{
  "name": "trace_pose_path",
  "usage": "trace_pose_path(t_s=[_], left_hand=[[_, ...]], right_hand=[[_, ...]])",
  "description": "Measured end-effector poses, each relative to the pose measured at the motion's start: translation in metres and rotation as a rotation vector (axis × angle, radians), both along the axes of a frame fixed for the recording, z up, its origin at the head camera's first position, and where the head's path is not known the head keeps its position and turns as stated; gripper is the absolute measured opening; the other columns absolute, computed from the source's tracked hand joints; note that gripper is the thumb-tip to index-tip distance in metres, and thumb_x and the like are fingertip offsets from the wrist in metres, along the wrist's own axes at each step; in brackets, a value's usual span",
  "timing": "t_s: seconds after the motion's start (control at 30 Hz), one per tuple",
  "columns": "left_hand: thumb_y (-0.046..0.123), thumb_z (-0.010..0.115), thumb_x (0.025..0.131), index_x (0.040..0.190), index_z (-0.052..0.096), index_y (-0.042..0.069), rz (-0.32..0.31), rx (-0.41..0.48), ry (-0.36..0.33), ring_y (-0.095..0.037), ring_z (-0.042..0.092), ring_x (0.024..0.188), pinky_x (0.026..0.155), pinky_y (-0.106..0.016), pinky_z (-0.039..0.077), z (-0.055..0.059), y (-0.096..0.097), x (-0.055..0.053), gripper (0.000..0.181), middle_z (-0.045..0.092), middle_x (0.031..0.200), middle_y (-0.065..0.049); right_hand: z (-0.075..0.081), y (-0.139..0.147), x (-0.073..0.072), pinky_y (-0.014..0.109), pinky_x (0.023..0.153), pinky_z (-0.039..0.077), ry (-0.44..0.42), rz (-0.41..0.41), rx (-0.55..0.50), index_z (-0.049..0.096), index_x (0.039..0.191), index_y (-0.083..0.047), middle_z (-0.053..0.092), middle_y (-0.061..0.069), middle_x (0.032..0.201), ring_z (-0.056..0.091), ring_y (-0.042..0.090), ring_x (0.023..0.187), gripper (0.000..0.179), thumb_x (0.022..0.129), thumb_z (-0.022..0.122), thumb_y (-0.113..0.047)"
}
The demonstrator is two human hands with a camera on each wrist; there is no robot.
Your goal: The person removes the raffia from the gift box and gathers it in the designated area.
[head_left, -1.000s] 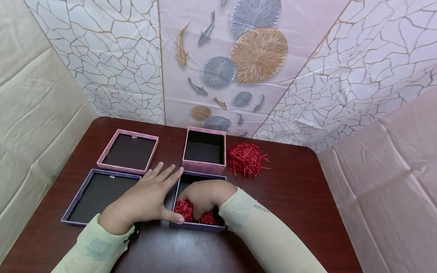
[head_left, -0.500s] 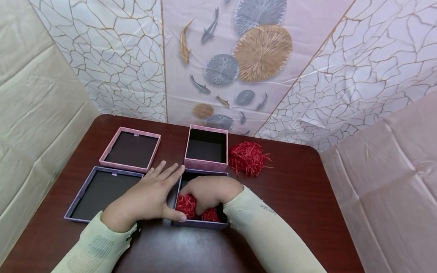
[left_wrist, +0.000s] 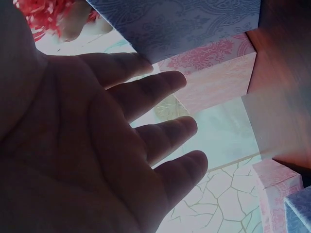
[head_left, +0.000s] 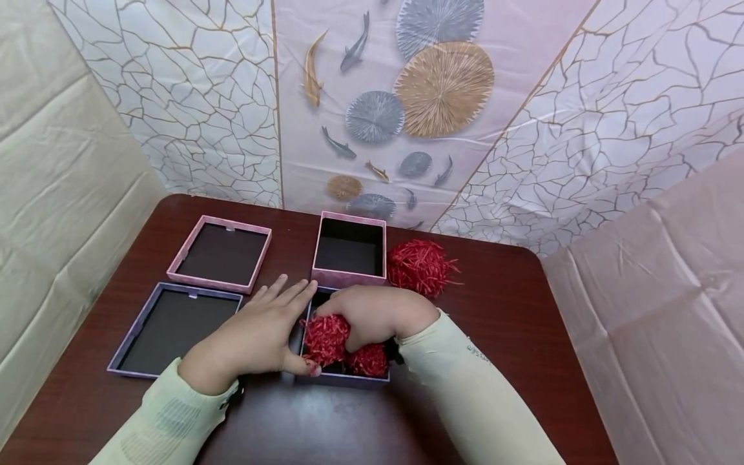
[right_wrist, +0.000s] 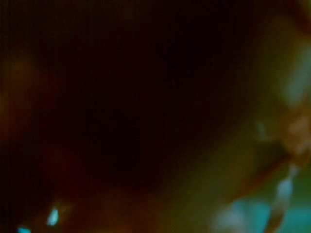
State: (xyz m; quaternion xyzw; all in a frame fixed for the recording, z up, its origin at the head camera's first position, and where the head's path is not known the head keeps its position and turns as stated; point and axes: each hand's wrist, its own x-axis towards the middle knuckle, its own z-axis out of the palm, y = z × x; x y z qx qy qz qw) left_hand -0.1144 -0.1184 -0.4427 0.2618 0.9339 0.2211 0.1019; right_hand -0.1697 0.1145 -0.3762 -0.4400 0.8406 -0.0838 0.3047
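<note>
My right hand (head_left: pixel 380 315) reaches into the purple-blue box (head_left: pixel 349 381) and grips a clump of red shredded paper (head_left: pixel 325 341), its fingers partly hidden behind the strands. A second red clump (head_left: pixel 369 360) sits in the box's front right corner. At the box's left side my left hand (head_left: pixel 252 339) is spread, thumb by the front rim and fingers pointing toward the back. The left wrist view has that palm with fingers apart beside the patterned box wall (left_wrist: pixel 194 29). The right wrist view is dark and blurred.
A pink box (head_left: pixel 349 278) stands directly behind the purple-blue one, with a loose pile of red shredded paper (head_left: pixel 422 266) to its right. On the left lie a pink lid (head_left: pixel 221 256) and a purple-blue lid (head_left: pixel 174 329), insides up. A curtain (head_left: pixel 221 116) hangs behind the table.
My right hand has risen and shifted back and to the right in the box, bringing the red shredded paper higher, toward the rim. The left hand has stayed almost in place.
</note>
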Motion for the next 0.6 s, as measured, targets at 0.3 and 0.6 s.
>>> trace_pose_path(t_s=[0.3, 0.6], left_hand=[[0.080, 0.093, 0.073, 0.178, 0.032, 0.008, 0.002, 0.015, 0.000, -0.057, 0.025, 0.170, 0.133, -0.077, 0.027, 0.000, 0.001, 0.001, 0.141, 0.040, 0.181, -0.020], [0.079, 0.092, 0.074, 0.178, 0.031, 0.008, -0.005, 0.023, -0.011, -0.057, 0.025, 0.169, 0.133, -0.077, 0.027, 0.000, 0.000, 0.000, 0.140, 0.039, 0.181, -0.020]], right_hand=[[0.029, 0.014, 0.005, 0.034, 0.114, 0.057, 0.052, -0.033, -0.067, 0.076, 0.135, -0.025, 0.072, -0.005, 0.138, 0.065, 0.012, 0.129, 0.058, 0.085, 0.090, 0.000], [0.048, 0.029, 0.007, 0.037, 0.110, 0.061, 0.111, -0.088, -0.143, 0.074, 0.141, -0.026, 0.070, -0.002, 0.143, 0.068, 0.014, 0.130, 0.060, 0.087, 0.091, -0.003]])
